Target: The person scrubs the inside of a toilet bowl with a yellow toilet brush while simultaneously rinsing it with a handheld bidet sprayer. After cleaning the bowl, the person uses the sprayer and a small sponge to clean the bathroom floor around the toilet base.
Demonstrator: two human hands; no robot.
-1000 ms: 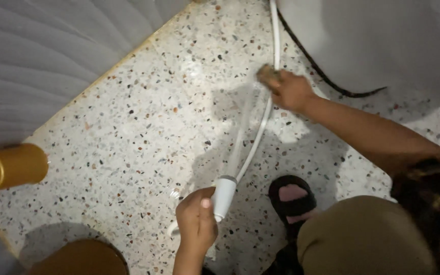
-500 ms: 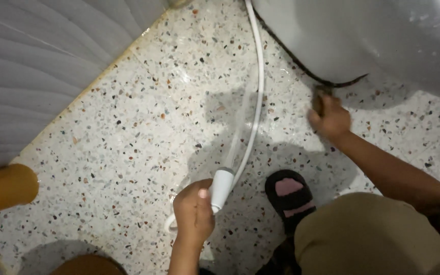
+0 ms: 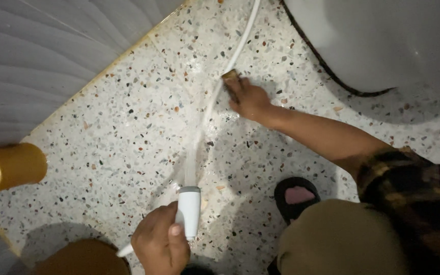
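Observation:
My left hand (image 3: 160, 243) grips a white hand sprayer (image 3: 188, 210) low in the head view, its nozzle pointing away from me. A jet of water (image 3: 195, 142) runs from it across the speckled terrazzo floor (image 3: 128, 132). My right hand (image 3: 248, 97) is pressed on the wet floor farther out, closed over a small brown scrub pad (image 3: 229, 75). The sprayer's white hose (image 3: 240, 40) lies beside that hand and runs up out of view.
A white toilet base (image 3: 383, 46) with a dark seam fills the upper right. Grey wavy wall tiles (image 3: 36, 66) line the left. A gold cylindrical fitting (image 3: 8, 167) sits at the left edge. My black sandal (image 3: 296, 196) and knee are at the bottom right.
My right hand with the pad slid right toward the toilet base, then back left beside the hose. The left hand stayed on the sprayer, still spraying.

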